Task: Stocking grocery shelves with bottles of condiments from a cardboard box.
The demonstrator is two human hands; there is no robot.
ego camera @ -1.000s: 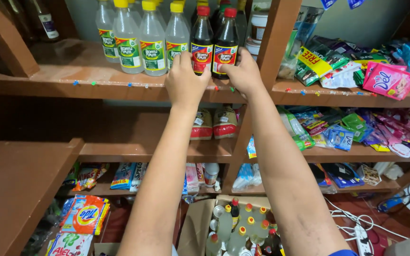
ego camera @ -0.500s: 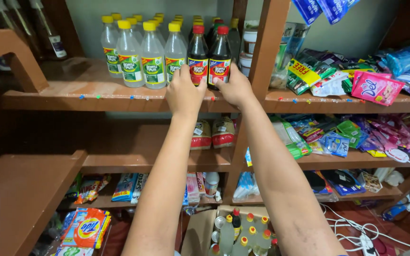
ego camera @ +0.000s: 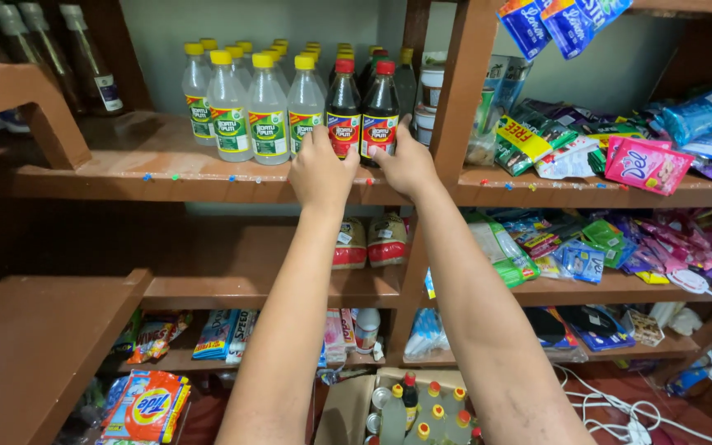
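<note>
Standing on shelf (ego camera: 166, 177): two dark red-capped bottles (ego camera: 363, 111), gripped by left hand (ego camera: 320, 169) and right hand (ego camera: 406, 161), fingers closed; four clear yellow-capped bottles (ego camera: 267, 111) in front row beside.

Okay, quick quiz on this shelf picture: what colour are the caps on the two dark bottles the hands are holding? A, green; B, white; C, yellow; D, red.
D: the left hand and right hand grip two dark bottles with red caps, while the clear bottles beside them carry the yellow caps.
</note>
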